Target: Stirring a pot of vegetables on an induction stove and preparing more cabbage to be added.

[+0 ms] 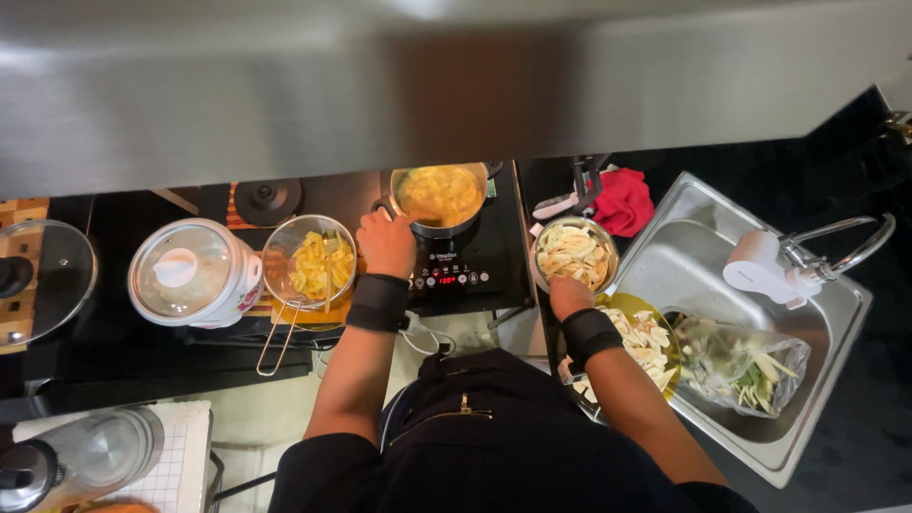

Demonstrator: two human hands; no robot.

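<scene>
Dark worktop [123, 332] runs below a wide steel hood [456, 85], with a steel sink [836, 313] at the right side. On the induction hob [475, 266] stands a pot [439, 198] full of yellow liquid. The left hand [387, 242] is closed around the pot handle, just beside the hob's display. Left of it a wire strainer [309, 261] with yellow strips sits on a bowl, and further left is a rice cooker [195, 273] with a glass lid. The right hand [570, 294] holds a small steel bowl [575, 255] of pale slices from below; its fingers are hidden under the bowl, so I cannot tell how they are placed. Under this hand a yellow tray [651, 337] carries more slices. A plastic bag [746, 366] of green vegetables lies in the sink, near the tap [807, 256]. A red cloth [624, 201] lies behind the bowl.
</scene>
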